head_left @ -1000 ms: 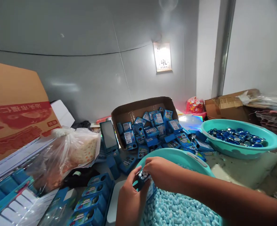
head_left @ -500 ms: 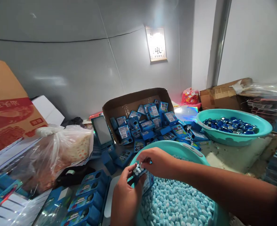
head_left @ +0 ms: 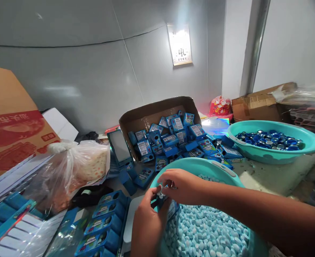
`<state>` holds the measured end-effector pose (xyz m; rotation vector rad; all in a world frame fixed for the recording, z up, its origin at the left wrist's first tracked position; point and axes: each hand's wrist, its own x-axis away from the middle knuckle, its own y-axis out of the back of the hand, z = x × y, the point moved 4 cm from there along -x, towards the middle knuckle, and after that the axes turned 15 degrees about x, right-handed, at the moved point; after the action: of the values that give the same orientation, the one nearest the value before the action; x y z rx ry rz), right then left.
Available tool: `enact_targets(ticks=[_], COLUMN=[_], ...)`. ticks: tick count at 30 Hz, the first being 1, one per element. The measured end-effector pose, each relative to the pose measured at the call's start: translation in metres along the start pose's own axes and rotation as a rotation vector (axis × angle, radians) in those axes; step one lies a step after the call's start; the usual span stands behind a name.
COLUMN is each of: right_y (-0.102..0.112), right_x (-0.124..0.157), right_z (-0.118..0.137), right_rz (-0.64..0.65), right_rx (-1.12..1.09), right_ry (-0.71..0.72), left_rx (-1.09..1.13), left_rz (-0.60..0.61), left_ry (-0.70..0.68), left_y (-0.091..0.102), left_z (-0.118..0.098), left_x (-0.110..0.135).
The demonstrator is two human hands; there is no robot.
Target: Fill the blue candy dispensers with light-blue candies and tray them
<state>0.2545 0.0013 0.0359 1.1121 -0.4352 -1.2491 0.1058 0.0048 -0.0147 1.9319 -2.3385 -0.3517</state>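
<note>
My left hand [head_left: 150,223] is closed around a small blue candy box [head_left: 173,210], held tilted over the near left side of a turquoise tub [head_left: 189,163]. A few pale candies [head_left: 161,195] show at the box's top opening. Bent over that opening, my right hand [head_left: 183,186] has its fingers curled together against these candies; its fingertips are partly hidden. Many pale blue candies [head_left: 213,228] fill the tub below, under my right forearm.
Behind the tub, a tipped carton [head_left: 157,107] spills printed blue boxes [head_left: 170,140]. At right stands a turquoise basin [head_left: 275,159] of shiny blue pieces. To the left are a row of blue boxes [head_left: 104,225], a clear plastic bag [head_left: 77,160] and a large carton [head_left: 10,121].
My right fingers have bent lower over the box opening, covering more of the candies there. The whole view has shifted slightly, with both hands sitting a little further right in it.
</note>
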Motion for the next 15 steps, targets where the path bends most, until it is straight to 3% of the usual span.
enact_targets(ticks=[15], right_y=[0.0009], right_x=[0.0018], right_z=[0.0022], right_rz=[-0.002], right_rx=[0.018], right_ry=[0.041], left_rx=[-0.119], left_rz=[-0.012], left_ry=[-0.005], left_y=[-0.0037], left_z=[-0.0093], left_x=[0.0034])
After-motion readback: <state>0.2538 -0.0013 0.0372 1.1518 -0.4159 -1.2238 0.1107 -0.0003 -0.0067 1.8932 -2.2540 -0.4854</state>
